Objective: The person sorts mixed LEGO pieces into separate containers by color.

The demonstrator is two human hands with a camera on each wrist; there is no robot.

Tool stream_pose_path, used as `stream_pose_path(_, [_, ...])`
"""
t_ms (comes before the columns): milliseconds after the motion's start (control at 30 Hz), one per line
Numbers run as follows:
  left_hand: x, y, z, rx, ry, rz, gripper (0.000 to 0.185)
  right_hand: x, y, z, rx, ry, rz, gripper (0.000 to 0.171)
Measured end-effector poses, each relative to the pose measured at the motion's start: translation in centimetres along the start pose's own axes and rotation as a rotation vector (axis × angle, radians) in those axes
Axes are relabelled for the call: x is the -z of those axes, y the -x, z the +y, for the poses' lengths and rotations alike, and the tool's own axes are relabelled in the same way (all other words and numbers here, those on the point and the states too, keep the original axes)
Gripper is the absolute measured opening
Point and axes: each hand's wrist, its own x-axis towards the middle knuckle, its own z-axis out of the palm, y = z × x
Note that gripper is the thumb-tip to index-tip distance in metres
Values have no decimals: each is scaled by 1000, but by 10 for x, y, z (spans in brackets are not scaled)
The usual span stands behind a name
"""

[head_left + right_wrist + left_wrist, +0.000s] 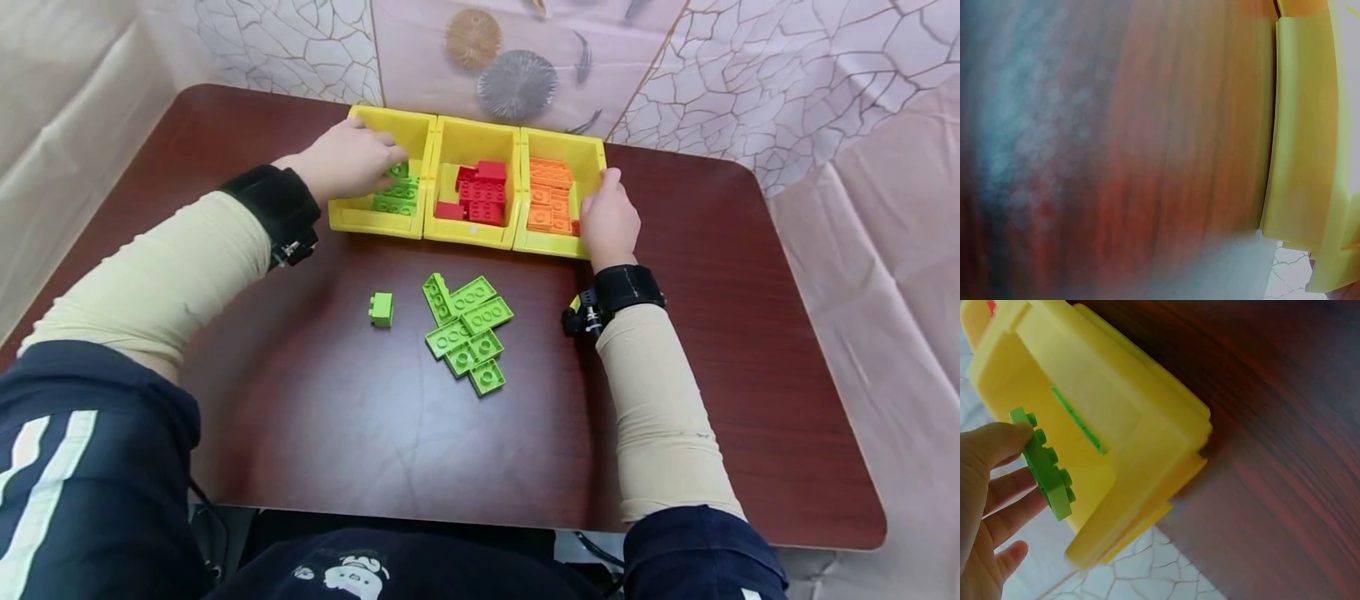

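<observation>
Three yellow bins stand side by side at the table's back. The left bin (358, 218) holds green bricks, the middle bin (468, 232) red ones, the right bin (547, 242) orange ones. My left hand (352, 158) reaches over the left bin and pinches a flat green brick (1044, 469) between thumb and fingers, just above the left bin's wall (1116, 419). My right hand (609, 218) is at the right bin's front right corner, thumb on the rim and fingers curled inside over the wall. The right wrist view shows only blurred table and the right bin's side (1304, 156).
A pile of several flat green bricks (468, 329) lies in the middle of the dark brown table (337, 433). One small green brick (381, 308) sits alone to its left. A patterned cloth hangs behind the bins.
</observation>
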Motion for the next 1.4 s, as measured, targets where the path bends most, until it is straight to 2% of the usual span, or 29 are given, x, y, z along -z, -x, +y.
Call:
stream_pose_path(167, [-9,-23,-4,70,37,-46,35,0,0,-1,-4,7,13,41])
stream_pose_path(333, [-19,-36,-6,126,60,-70,35,0,1,-1,2,8,14,40])
stream_pose_path(600, [-24,-43,-6,181,155,-167,36,-3,1,-2,2,1,7,41])
stream_pose_path(833, [-26,-42,-6,158,196,-180,39,-1,0,-2,-5,-5,3,41])
stream_pose_path(967, [-24,-30,-1,139,187,-131,39,-2,1,-3,-2,-5,4,41])
stream_pose_path(1133, [-20,1,9,76,128,13,30,-3,1,-4,7,1,18,40])
stream_pose_path(1300, [-21,31,15,29,111,90,28,-1,0,-4,7,2,24,40])
stream_pose_path(1400, [-24,45,23,-40,124,149,25,-2,0,-2,6,-3,21,41])
